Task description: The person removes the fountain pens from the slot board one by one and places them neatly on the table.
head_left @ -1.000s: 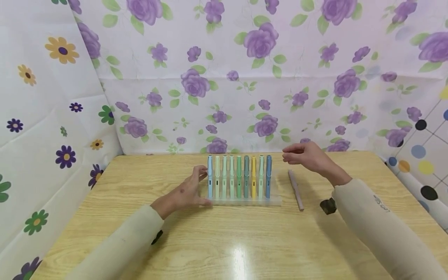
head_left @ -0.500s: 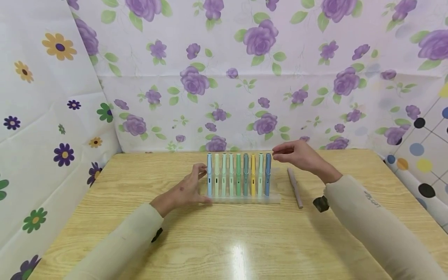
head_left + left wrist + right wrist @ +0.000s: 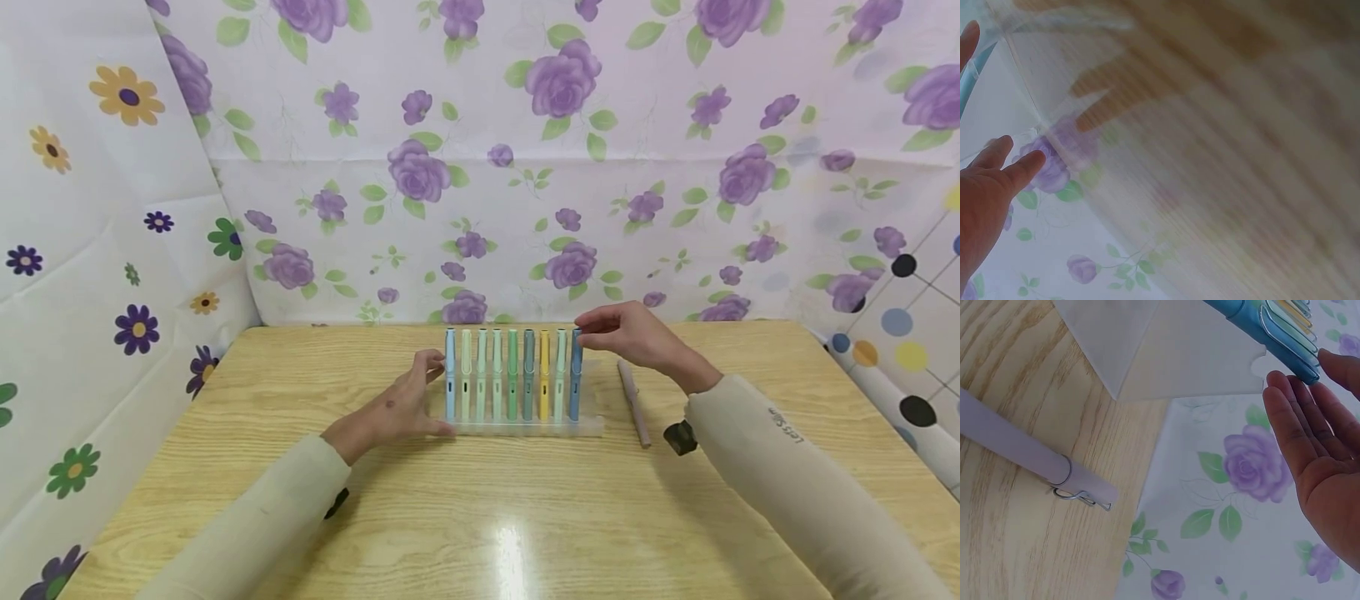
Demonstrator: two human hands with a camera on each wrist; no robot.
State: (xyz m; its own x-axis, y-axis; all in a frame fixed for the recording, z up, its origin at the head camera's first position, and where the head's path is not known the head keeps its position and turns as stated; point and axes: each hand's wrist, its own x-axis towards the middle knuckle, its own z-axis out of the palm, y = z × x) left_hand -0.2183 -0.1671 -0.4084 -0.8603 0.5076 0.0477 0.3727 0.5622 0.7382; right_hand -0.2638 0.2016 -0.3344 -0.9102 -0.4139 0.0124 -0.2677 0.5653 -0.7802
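Clear rack (image 3: 591, 427) stands mid-table, nine capped pens (image 3: 513, 383) upright in a row; left hand (image 3: 408, 400) at its left end, thumb on the near corner, fingers spread apart from it, some tips hidden behind other fingers or the rack's edge; left wrist view mostly filled by a hazy see-through panel with a hand's reflection, so finger contact there is hard to make out; right hand (image 3: 630, 333) at the cap of the dark blue pen (image 3: 575, 392), rightmost in the row; fingers nearly straight and close together, thumb opposite, cap end between; cannot tell whether they pinch it; that pen's lower part is cut off in the right wrist view, as is one end of the mauve pen (image 3: 634, 407), lying on the table right of the rack; against a second ago, right hand has come left to the cap; left hand, rack and mauve pen unchanged.
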